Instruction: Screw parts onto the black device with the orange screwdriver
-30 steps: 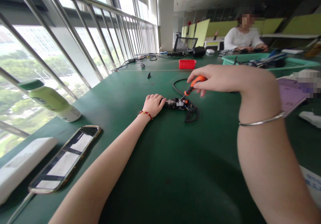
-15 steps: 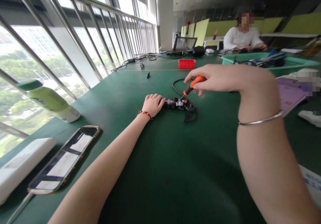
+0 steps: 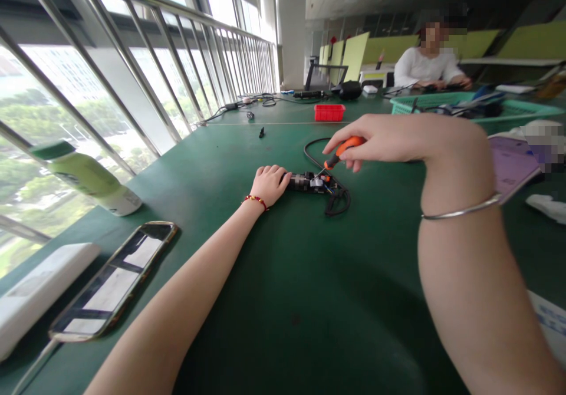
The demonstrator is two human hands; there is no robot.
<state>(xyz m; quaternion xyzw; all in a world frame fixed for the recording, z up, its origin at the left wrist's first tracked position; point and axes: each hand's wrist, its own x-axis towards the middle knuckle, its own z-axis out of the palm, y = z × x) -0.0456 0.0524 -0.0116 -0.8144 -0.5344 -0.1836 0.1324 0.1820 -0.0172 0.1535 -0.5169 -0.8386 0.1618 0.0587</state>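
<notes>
Right hand [image 3: 382, 138] grips the orange-and-black handle of a screwdriver [image 3: 349, 145] from above, fingers closed narrowly round it, the shaft slanting down and away to the left. Below and to the left of that hand, on the green table [image 3: 283, 277], lies a black cylindrical device [image 3: 303, 181] with wires and inner parts exposed. Left hand [image 3: 270, 186] clasps the device's left end.

Compared with half a second ago, the right hand's fingers sit a touch lower around the handle, the index fingertip reaching slightly further down. The left hand and the device are where they were, and the shaft meets the same area of exposed parts.

The screwdriver's tip is lost among those parts, so what it touches cannot be told. The device's left end is hidden under the left hand, and its small parts and wires blur together beside the looped black cable [image 3: 338, 213]. Beyond the right hand, the tangled contents of the green basket [image 3: 401, 106] are hard to identify. Well left of the left hand, a white box [image 3: 44, 283] is cut off by the frame's edge.
</notes>
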